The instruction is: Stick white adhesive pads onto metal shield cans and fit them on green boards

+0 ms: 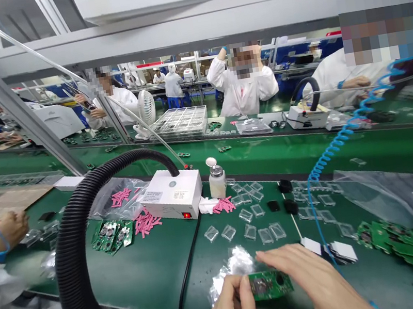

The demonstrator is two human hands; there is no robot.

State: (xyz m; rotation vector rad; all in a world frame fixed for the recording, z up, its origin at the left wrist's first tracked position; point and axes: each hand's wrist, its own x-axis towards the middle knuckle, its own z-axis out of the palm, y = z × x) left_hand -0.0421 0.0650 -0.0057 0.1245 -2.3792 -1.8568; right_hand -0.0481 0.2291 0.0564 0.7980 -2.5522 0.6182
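Rows of green-topped assembly counters run through a bright electronics workshop, and a co-worker in a white coat stands at the far side of the nearest row. From the head camera, the near green counter fills the lower half of the view.

At the bottom edge, a green circuit board sits low over the counter between the person's two hands, with a round silver part on its top face. The left hand has its fingers curled closely around the board's left end and appears to hold it there. The right hand is spread wide, its fingers reaching across just above the board's far edge. Crumpled clear film lies against the left hand.

Small clear plastic cases are scattered beyond the hands, with black pieces among them. Further along stand a white ionizing blower with a black ribbed hose, a pump-top dispenser bottle and heaps of pink foam strips. More green boards lie overlapped at the right, beneath a blue coiled air hose. A co-worker's hand rests at the far left.
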